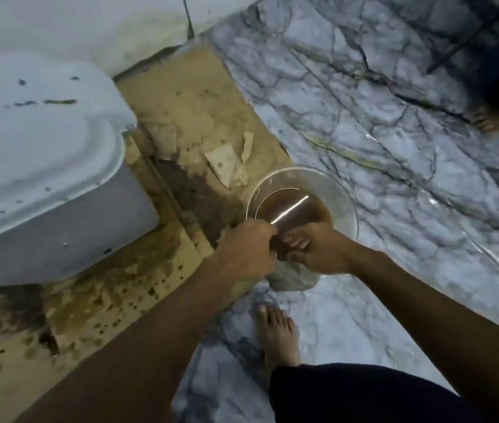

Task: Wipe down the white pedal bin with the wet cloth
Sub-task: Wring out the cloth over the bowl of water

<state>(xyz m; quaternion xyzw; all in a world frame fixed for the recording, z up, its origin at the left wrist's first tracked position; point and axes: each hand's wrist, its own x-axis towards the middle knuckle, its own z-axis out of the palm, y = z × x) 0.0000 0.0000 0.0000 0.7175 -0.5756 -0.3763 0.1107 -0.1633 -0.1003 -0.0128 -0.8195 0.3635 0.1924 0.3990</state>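
The white pedal bin (38,148) stands at the left on a stained, wet sheet of cardboard (187,96), with its lid closed and dark spots of dirt on it. Just beside the cardboard, on the marble floor (394,148), there is a clear glass bowl (346,196) with brown water (291,209) in it. Both hands are over the near edge of this bowl, well apart from the bin. The left hand (248,248) and the right hand (315,248) are close together, fingers curled, and they grip the wet cloth (292,279) between them. A grey bunch of the cloth hangs below the hands at the near rim of the bowl. The person's bare foot (277,334) stands on the floor near the bowl.
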